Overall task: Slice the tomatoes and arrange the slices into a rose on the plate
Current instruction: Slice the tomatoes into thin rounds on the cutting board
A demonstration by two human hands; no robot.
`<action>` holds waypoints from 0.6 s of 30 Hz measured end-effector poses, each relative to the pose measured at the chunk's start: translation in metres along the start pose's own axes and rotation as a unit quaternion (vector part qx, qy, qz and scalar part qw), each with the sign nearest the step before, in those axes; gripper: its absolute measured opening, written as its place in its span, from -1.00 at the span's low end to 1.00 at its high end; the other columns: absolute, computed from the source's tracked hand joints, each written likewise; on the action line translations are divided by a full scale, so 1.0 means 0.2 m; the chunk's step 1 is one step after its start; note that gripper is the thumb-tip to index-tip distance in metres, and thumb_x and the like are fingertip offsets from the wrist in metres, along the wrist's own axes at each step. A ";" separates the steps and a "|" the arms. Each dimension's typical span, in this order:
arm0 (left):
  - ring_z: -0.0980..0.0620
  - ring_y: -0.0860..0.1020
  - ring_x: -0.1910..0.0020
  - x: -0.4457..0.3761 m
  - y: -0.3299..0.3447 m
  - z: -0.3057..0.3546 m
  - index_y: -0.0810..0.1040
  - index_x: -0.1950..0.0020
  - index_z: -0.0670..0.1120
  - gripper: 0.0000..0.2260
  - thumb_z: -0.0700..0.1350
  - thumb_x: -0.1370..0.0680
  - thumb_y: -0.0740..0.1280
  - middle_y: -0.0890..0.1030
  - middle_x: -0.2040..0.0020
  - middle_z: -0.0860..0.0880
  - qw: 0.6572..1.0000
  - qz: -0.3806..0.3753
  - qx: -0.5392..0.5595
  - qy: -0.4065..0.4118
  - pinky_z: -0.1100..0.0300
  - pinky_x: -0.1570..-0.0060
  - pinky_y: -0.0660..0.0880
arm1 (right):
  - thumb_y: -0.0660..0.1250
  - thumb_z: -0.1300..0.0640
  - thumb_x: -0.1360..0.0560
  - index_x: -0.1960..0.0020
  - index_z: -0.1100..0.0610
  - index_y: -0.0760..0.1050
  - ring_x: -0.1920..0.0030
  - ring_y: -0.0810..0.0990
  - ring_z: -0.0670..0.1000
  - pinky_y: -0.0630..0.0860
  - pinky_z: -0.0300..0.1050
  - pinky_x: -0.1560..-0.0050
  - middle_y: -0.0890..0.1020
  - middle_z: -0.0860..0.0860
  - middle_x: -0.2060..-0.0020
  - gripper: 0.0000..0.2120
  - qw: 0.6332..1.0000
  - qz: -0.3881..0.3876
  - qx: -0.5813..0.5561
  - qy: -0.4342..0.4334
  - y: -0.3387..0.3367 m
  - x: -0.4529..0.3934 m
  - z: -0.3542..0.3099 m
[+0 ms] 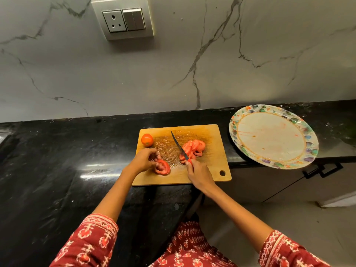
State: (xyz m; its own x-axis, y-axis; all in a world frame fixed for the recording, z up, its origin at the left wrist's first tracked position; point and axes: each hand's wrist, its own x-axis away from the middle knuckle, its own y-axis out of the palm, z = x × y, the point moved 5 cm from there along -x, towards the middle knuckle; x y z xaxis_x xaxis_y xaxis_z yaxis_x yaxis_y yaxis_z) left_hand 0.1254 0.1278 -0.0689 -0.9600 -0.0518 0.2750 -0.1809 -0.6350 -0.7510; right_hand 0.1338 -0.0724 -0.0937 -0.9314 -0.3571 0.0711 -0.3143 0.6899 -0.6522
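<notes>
A wooden cutting board lies on the black counter. A whole tomato sits at its far left corner. My left hand holds a cut tomato piece with slices showing at the board's near left. My right hand grips a red-handled knife, its blade pointing away over the wet board. A heap of tomato slices lies just right of the blade. A round plate with a coloured patterned rim stands to the right, holding only smears of juice.
The plate overhangs the black counter's front edge at the right. A marble-look wall with a socket and switch plate rises behind. Cabinet handles and pale floor show below the plate.
</notes>
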 end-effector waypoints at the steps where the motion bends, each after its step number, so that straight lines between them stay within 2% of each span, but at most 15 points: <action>1: 0.02 0.50 0.13 0.01 -0.01 0.01 0.48 0.15 -0.13 -0.82 -0.37 -0.41 0.39 0.53 0.17 -0.04 1.000 0.029 0.012 0.002 0.40 0.20 0.40 | 0.12 0.12 -0.61 0.15 0.21 0.46 0.34 0.46 0.04 0.27 -0.09 0.33 0.52 0.09 0.34 -0.74 1.000 0.002 -0.003 0.001 -0.01 -0.01 0.00; 3: 0.01 0.52 0.14 0.02 -0.04 0.01 0.50 0.16 -0.12 -0.83 -0.34 -0.40 0.42 0.55 0.16 -0.04 0.993 0.113 0.044 0.004 0.31 0.13 0.45 | 0.12 0.13 -0.61 0.13 0.21 0.47 0.34 0.46 0.03 0.27 -0.10 0.32 0.51 0.07 0.34 -0.76 1.000 0.009 -0.003 -0.005 -0.03 -0.02 -0.02; 5: 0.03 0.52 0.19 0.04 -0.04 0.04 0.51 0.18 -0.12 -0.84 -0.31 -0.38 0.45 0.56 0.18 -0.03 0.983 0.167 0.078 0.011 0.38 0.16 0.45 | 0.12 0.14 -0.61 0.13 0.18 0.47 0.34 0.46 0.01 0.27 -0.13 0.33 0.51 0.04 0.34 -0.78 1.000 0.016 -0.007 -0.013 -0.04 -0.03 -0.04; 7: 0.10 0.47 0.27 0.05 0.01 0.08 0.48 0.22 -0.11 -0.79 -0.29 -0.34 0.49 0.52 0.26 0.02 0.985 0.152 0.074 0.033 0.48 0.27 0.38 | 0.13 0.15 -0.60 0.15 0.18 0.48 0.31 0.50 0.03 0.31 -0.11 0.31 0.54 0.06 0.31 -0.77 1.000 0.020 -0.012 -0.015 -0.05 -0.04 -0.05; 9: 0.17 0.44 0.32 0.06 0.07 0.09 0.45 0.24 -0.08 -0.73 -0.26 -0.30 0.53 0.49 0.31 0.06 0.990 0.118 0.068 0.044 0.48 0.31 0.36 | 0.13 0.15 -0.60 0.16 0.22 0.49 0.29 0.51 0.05 0.33 -0.09 0.30 0.57 0.09 0.29 -0.75 1.000 0.020 -0.012 -0.009 -0.05 -0.04 -0.04; 11: 0.11 0.48 0.30 0.06 0.09 0.06 0.45 0.22 -0.08 -0.73 -0.25 -0.29 0.53 0.52 0.28 0.03 0.989 0.126 0.076 0.032 0.43 0.27 0.40 | 0.13 0.16 -0.61 0.17 0.22 0.48 0.30 0.47 0.03 0.28 -0.11 0.29 0.55 0.09 0.31 -0.74 1.000 0.020 -0.011 0.001 -0.05 -0.04 -0.02; 12: 0.05 0.52 0.26 0.06 0.08 0.05 0.46 0.20 -0.08 -0.74 -0.26 -0.30 0.52 0.54 0.25 0.00 0.987 0.140 0.075 0.018 0.34 0.23 0.44 | 0.13 0.16 -0.61 0.16 0.23 0.49 0.30 0.46 0.02 0.27 -0.12 0.28 0.55 0.09 0.31 -0.74 1.000 0.019 -0.008 0.006 -0.06 -0.04 -0.01; 14: 0.01 0.53 0.17 0.04 0.06 0.02 0.49 0.11 -0.10 -0.73 -0.22 -0.31 0.53 0.55 0.14 -0.03 0.986 0.161 0.049 -0.011 0.22 0.18 0.47 | 0.13 0.15 -0.61 0.15 0.23 0.49 0.29 0.46 0.03 0.26 -0.12 0.28 0.56 0.11 0.30 -0.74 1.000 0.015 -0.005 0.014 -0.06 -0.04 0.02; 16: 0.01 0.51 0.03 0.01 0.05 0.02 0.49 -0.10 -0.11 -0.57 -0.12 -0.31 0.54 0.53 -0.01 -0.04 0.987 0.156 -0.004 -0.029 0.20 0.09 0.45 | 0.13 0.15 -0.60 0.15 0.22 0.49 0.29 0.46 0.03 0.27 -0.11 0.28 0.53 0.08 0.31 -0.75 1.000 0.010 -0.008 0.018 -0.05 -0.03 0.03; 18: -0.05 0.47 -0.14 -0.03 0.05 0.04 0.40 -0.29 -0.11 -0.40 -0.03 -0.32 0.53 0.49 -0.18 -0.08 0.989 0.134 -0.051 -0.041 0.13 -0.05 0.45 | 0.13 0.15 -0.60 0.15 0.22 0.48 0.30 0.47 0.03 0.27 -0.12 0.29 0.51 0.06 0.32 -0.75 1.000 0.005 -0.015 0.025 -0.04 -0.03 0.03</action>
State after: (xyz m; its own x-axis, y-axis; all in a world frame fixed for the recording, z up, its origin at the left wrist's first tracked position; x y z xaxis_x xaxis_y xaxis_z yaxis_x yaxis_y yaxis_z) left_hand 0.1312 0.1150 -0.0739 -0.9568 -0.2725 0.1020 0.0537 -0.5100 -0.8585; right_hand 0.1427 -0.0795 -0.0933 -0.9423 -0.3187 0.1020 -0.3092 0.7124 -0.6300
